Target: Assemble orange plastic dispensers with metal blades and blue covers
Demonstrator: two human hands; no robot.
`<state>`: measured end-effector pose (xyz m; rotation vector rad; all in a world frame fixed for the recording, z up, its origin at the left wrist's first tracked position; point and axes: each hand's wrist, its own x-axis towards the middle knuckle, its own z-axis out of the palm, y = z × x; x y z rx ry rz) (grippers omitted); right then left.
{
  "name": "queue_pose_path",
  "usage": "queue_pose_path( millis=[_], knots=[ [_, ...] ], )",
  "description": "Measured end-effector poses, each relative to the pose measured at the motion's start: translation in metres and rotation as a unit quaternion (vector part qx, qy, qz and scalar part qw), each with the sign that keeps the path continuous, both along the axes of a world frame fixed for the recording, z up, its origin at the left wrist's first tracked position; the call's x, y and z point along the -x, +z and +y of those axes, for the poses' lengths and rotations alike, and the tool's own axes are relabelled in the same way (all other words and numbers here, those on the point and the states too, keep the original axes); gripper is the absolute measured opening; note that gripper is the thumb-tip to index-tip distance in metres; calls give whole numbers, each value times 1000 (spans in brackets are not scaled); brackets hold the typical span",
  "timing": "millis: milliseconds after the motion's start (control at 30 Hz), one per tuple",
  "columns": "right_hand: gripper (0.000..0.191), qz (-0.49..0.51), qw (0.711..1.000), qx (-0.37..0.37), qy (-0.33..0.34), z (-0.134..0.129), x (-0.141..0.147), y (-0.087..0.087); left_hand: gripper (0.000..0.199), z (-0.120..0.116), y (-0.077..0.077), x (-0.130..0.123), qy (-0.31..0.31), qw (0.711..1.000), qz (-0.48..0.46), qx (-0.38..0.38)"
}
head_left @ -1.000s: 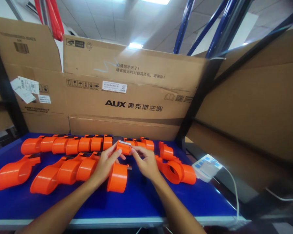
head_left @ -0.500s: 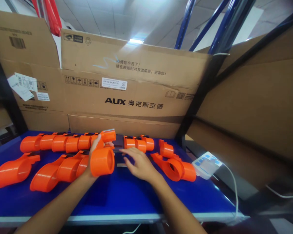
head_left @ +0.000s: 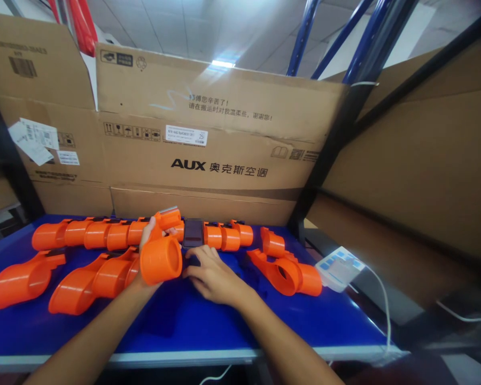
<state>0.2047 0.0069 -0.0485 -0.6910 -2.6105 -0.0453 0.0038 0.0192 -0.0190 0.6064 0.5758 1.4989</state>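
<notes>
My left hand (head_left: 147, 235) is wrapped round an orange plastic part (head_left: 161, 260), held above the blue table. It has a wide open ring at the lower end and a smaller head with a silvery edge on top. Just right of it is my right hand (head_left: 210, 272), low at the tabletop, fingers bent and drawn together toward the thumb. Whatever lies between its fingertips is hidden. Beyond that hand a dark, flat rectangular device (head_left: 193, 233) lies between orange parts.
Several similar orange parts (head_left: 75, 233) line the back of the blue table (head_left: 208, 329), with more at front left (head_left: 75, 291) and right (head_left: 309, 279). A white device with blue keys (head_left: 339, 269) and a cable stands at the right edge. Printed cardboard (head_left: 220, 192) walls the back.
Both hands have shifted slightly left, the left one carrying its orange part. My right hand's fingers have curled in, and the small pale strip seen under it before is out of sight.
</notes>
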Motion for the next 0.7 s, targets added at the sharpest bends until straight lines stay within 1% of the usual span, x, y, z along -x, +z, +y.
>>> queue_pose_path(
  millis=[100, 233, 400, 533, 600, 700],
  knots=[
    [22, 24, 1000, -6, -11, 1, -6, 5, 48, 0, 0, -1, -7, 1000, -19, 10],
    [21, 70, 997, 0, -33, 3, -22, 16, 53, 2, -1, 0, -16, 999, -10, 38],
    [22, 83, 993, 30, -73, 9, -51, 29, 53, -1, -2, -2, -28, 999, -2, 19],
    [23, 50, 991, 66, -106, 10, -66, 30, 49, -6, -2, -5, -41, 999, 2, 10],
    [21, 40, 989, 80, -119, 10, -67, 29, 49, -8, -2, -5, -52, 999, 7, 12],
    [21, 22, 986, 95, -137, 9, -65, 27, 51, -7, -3, -6, -52, 998, 20, 1]
  ],
)
